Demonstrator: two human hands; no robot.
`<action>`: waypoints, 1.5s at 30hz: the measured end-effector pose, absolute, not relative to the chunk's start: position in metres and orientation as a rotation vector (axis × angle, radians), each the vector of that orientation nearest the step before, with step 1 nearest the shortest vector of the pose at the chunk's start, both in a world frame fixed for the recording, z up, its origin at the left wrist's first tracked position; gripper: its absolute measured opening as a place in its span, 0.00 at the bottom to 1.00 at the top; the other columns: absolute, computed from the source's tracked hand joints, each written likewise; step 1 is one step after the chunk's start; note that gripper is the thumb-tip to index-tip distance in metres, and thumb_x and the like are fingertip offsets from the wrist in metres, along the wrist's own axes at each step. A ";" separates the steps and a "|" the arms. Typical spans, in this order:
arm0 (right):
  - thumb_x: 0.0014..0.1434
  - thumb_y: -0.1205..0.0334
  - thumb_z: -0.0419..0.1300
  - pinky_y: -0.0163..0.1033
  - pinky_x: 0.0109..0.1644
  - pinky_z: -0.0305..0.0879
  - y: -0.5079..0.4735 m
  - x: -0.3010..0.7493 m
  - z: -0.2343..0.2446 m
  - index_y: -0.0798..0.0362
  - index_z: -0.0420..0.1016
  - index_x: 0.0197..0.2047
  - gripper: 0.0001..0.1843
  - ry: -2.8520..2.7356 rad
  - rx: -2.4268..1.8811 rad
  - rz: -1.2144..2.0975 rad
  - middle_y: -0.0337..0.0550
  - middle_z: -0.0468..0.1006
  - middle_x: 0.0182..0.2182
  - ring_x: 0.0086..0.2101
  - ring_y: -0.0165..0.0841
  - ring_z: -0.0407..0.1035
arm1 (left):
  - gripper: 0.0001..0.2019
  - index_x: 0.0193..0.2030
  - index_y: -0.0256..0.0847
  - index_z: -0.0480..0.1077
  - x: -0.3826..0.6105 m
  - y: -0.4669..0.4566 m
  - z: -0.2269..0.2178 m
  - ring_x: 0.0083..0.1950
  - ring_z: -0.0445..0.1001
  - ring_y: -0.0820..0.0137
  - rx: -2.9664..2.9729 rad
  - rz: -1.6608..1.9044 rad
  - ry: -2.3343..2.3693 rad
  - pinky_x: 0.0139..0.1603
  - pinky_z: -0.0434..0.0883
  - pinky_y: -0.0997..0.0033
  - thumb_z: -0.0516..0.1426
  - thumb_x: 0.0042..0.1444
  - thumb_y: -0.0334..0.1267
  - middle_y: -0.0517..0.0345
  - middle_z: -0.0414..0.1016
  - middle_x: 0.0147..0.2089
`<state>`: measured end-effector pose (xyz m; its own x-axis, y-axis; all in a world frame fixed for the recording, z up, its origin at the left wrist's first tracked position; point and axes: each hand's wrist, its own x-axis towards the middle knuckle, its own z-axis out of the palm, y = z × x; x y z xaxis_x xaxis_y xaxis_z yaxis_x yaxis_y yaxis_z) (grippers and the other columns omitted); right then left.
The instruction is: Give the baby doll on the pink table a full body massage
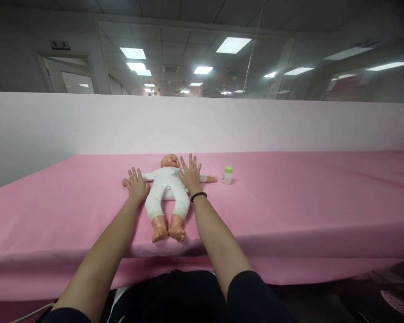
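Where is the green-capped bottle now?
In the head view, the small green-capped white bottle stands on the pink-covered table, right of the white-suited baby doll's outstretched hand.

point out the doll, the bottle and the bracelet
doll [164, 188], head view, on the chest of its white suit
bottle [227, 178], head view, on its pale body below the green cap
bracelet [198, 196], head view, on the dark beads around the right wrist
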<state>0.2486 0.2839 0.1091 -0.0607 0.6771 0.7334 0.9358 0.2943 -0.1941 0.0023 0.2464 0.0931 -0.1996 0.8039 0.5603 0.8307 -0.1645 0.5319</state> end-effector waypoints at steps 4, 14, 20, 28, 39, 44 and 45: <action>0.69 0.61 0.54 0.64 0.72 0.44 0.286 0.246 0.110 0.54 0.68 0.68 0.25 -1.743 -1.404 -0.399 0.61 0.55 0.71 0.71 0.51 0.46 | 0.31 0.67 0.29 0.62 0.002 0.248 0.094 0.81 0.36 0.48 -1.957 -1.656 -1.961 0.77 0.31 0.37 0.55 0.56 0.32 0.31 0.48 0.78; 0.69 0.57 0.58 0.49 0.65 0.57 0.263 0.208 0.150 0.43 0.76 0.62 0.20 -2.210 -1.005 -0.559 0.49 0.69 0.62 0.62 0.43 0.60 | 0.17 0.37 0.39 0.66 0.011 0.268 0.115 0.29 0.71 0.73 -2.141 -2.850 -1.805 0.34 0.76 0.71 0.58 0.64 0.52 0.60 0.67 0.30; 0.68 0.65 0.57 0.62 0.66 0.52 0.252 0.197 0.147 0.41 0.72 0.66 0.25 -2.404 -0.927 -0.704 0.52 0.63 0.68 0.62 0.50 0.58 | 0.10 0.34 0.36 0.69 0.009 0.261 0.118 0.28 0.71 0.78 -2.125 -3.248 -1.781 0.35 0.74 0.79 0.65 0.61 0.37 0.61 0.69 0.30; 0.70 0.64 0.54 0.63 0.66 0.52 0.255 0.196 0.142 0.41 0.71 0.66 0.24 -2.425 -0.943 -0.798 0.53 0.61 0.69 0.62 0.50 0.59 | 0.07 0.32 0.34 0.73 0.015 0.262 0.113 0.30 0.73 0.78 -1.970 -3.439 -1.866 0.33 0.74 0.82 0.60 0.64 0.27 0.57 0.72 0.30; 0.69 0.63 0.54 0.68 0.67 0.48 0.254 0.196 0.140 0.40 0.70 0.67 0.25 -2.414 -0.943 -0.859 0.53 0.58 0.71 0.64 0.53 0.57 | 0.10 0.32 0.32 0.73 0.015 0.260 0.118 0.30 0.73 0.78 -1.879 -3.499 -1.982 0.32 0.75 0.83 0.58 0.67 0.27 0.57 0.72 0.30; 0.69 0.62 0.55 0.68 0.67 0.47 0.254 0.196 0.139 0.41 0.70 0.67 0.24 -2.405 -0.940 -0.871 0.53 0.59 0.70 0.64 0.52 0.57 | 0.08 0.35 0.32 0.71 0.017 0.259 0.120 0.29 0.72 0.79 -1.856 -3.464 -2.097 0.29 0.73 0.81 0.58 0.68 0.29 0.61 0.71 0.30; 0.69 0.62 0.55 0.69 0.67 0.47 0.254 0.196 0.138 0.41 0.70 0.67 0.24 -2.406 -0.936 -0.875 0.53 0.59 0.70 0.64 0.52 0.57 | 0.08 0.35 0.32 0.71 0.017 0.259 0.121 0.29 0.72 0.79 -1.855 -3.455 -2.120 0.29 0.73 0.81 0.58 0.68 0.29 0.62 0.71 0.30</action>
